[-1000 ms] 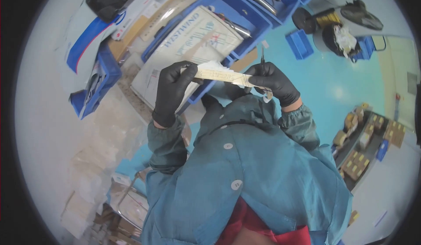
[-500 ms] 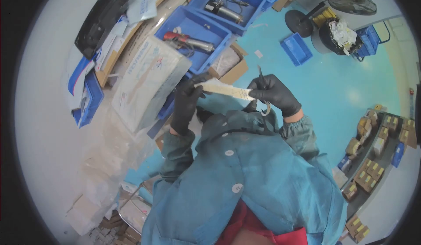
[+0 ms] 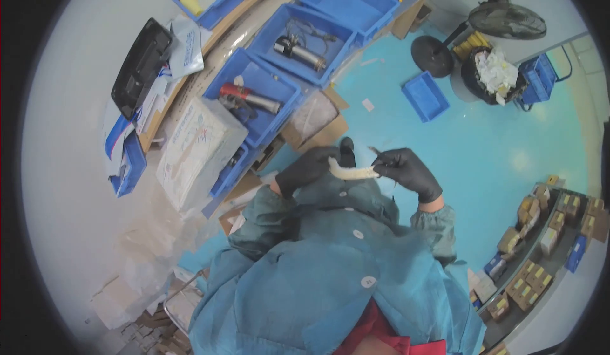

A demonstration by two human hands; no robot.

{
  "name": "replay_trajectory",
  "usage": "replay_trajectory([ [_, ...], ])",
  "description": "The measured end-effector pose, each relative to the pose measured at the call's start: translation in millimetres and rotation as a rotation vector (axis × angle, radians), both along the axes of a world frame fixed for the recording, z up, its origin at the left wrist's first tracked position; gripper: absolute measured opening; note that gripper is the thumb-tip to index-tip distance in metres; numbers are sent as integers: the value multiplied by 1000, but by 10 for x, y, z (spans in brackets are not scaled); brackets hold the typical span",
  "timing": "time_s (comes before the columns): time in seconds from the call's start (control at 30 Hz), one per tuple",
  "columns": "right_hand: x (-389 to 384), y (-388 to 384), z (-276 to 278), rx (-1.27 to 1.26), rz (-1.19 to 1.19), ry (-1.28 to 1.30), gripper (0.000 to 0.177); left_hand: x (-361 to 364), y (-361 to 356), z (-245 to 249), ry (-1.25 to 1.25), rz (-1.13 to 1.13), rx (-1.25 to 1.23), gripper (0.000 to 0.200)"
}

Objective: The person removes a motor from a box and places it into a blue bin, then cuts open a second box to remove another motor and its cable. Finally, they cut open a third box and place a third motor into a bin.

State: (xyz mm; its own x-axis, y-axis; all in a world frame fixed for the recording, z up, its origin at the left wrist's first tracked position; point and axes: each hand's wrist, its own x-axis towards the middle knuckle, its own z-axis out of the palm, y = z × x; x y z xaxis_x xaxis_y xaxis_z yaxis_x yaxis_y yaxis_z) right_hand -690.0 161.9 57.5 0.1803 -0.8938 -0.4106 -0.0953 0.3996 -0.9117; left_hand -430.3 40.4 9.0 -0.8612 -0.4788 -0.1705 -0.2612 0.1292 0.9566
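A pale cream strip (image 3: 352, 172) stretches between my two black-gloved hands in front of my coat, sagging into a curve with its left end turned up. My left hand (image 3: 307, 170) pinches the left end, and its fingertips are partly hidden. At the other end, my right hand (image 3: 411, 173) has closed fingers on the strip. A thin dark stick-like thing (image 3: 376, 151) pokes out from the top of that same hand; its kind cannot be made out.
Blue bins on the left bench hold a red-and-silver tool (image 3: 251, 97) and a black-and-silver tool (image 3: 300, 53). A white wrapped box (image 3: 200, 155) stands nearby. Ahead on the floor are a blue tray (image 3: 426, 96), a fan (image 3: 507, 21) and a trash bin (image 3: 492, 78). Small cartons (image 3: 530, 284) line the right shelf.
My hands have come closer together, the left one moving right. The strip, nearly straight before, now bends downward. The view has shifted, showing more of the bench's far end.
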Motion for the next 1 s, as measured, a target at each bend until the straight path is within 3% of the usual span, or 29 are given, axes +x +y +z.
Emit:
replay_trajectory([
  [0.13,-313,-243,55,168,-95,69,15,-481,-256,-214,29,-160,193,27],
  [0.2,-485,-409,65,231,-136,143,32,-719,-462,-259,85,-197,225,25],
  [0.27,-662,-601,163,230,-218,183,26,-903,-699,-587,227,-300,-31,18],
  [0.3,-728,-684,193,237,-236,193,25,-994,-816,-524,263,-322,-89,19],
  [0.4,-923,-938,207,182,-265,338,19,-1287,-1221,179,-159,-97,295,67],
  [0.43,-984,-1046,185,183,-249,335,20,-1343,-1329,167,-126,-80,269,41],
  [0.47,-1043,-1143,163,186,-229,331,22,-1387,-1417,155,-96,-59,243,31],
  [0.6,-1157,-1617,53,190,-129,399,22,-1339,-1645,47,-89,69,153,43],
  [0.7,-1220,-2074,-56,165,91,509,18,-1285,-1708,-187,-179,175,-106,39],
  [0.8,-1271,-2639,-380,-81,339,660,23,-1234,-1823,-466,-467,203,-303,37],
  [0.9,-1214,-3288,-693,-287,619,942,9,-1138,-1912,-705,-559,289,-357,44],
  [0.93,-1179,-3536,-757,-345,626,922,9,-1104,-1985,-732,-571,339,-414,23],
  [1.0,-1086,-4034,-853,-437,648,880,11,-1083,-2144,-696,-600,423,-495,59],
])
